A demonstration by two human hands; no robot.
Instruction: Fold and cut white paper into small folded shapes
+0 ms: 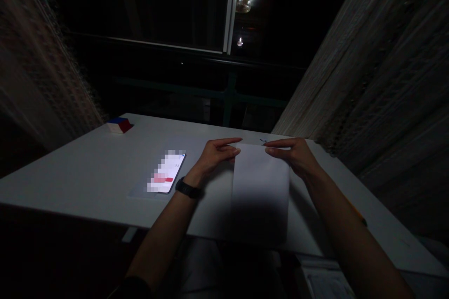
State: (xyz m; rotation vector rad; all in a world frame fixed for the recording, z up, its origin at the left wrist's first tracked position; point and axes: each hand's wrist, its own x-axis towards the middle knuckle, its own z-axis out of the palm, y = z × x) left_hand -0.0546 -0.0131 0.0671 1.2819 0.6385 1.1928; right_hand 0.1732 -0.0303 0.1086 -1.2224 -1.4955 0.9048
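A white sheet of paper stands out at the middle of the white table, its near part in deep shadow. My left hand grips its far left corner, the thumb on the edge and the index finger stretched out past it. At the far right corner, my right hand pinches the same sheet between thumb and fingers. A dark band circles my left wrist. Just beyond the sheet, near my right fingertips, lies a small blue thing too small to name.
A lit phone, its screen partly blurred, lies left of my left hand. Toward the far left corner sits a cube puzzle. A yellow pencil-like thing shows beside my right forearm. Curtains flank a dark window behind the table.
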